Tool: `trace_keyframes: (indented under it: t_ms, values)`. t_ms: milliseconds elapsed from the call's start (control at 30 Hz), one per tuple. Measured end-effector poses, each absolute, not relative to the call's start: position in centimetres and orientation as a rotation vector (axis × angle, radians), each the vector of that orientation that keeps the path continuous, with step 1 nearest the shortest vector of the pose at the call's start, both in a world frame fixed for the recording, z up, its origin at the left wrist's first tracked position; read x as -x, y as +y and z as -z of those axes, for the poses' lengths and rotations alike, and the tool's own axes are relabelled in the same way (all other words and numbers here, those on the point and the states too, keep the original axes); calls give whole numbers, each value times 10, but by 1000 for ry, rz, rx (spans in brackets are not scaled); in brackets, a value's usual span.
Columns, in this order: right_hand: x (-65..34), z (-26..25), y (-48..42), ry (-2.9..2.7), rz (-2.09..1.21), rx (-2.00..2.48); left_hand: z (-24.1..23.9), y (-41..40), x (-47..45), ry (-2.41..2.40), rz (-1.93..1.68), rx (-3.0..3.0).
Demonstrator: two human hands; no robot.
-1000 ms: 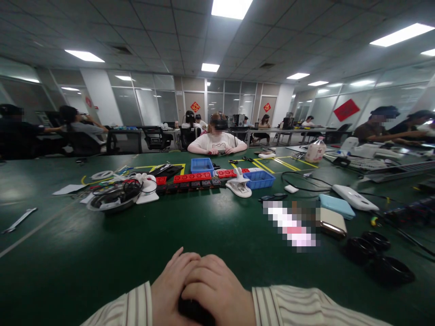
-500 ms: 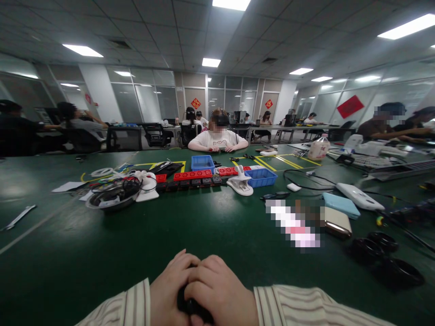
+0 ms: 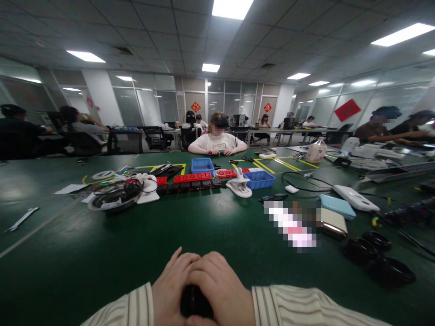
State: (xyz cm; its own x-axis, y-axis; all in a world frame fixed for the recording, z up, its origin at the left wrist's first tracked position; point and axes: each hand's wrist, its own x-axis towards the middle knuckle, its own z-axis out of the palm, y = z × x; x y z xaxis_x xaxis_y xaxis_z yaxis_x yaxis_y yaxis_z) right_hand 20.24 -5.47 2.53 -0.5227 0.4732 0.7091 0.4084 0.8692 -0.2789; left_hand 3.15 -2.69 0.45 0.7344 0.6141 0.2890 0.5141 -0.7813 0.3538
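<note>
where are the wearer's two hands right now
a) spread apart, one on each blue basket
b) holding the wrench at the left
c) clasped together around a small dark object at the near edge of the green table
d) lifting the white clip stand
c: the left hand and right hand are cupped together over a small dark object near the edge of the green table.

My left hand [image 3: 171, 290] and right hand [image 3: 220, 290] cup a small dark object [image 3: 195, 302] over the green table [image 3: 217, 235].
</note>
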Motion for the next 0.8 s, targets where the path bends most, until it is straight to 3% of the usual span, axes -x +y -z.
trace_keyframes:
  t_ms: [267,567,800]
  values:
    - [-200,-11,-52,-2203,-15,792,-18,-27,-34,855,-423,-2612]
    - [-205,-11,-42,-2351,133,308,-21,-17,-35,739,-296,-2551]
    - [-202,-12,-46,-2317,36,352,-14,-22,-34,829,-460,-2583]
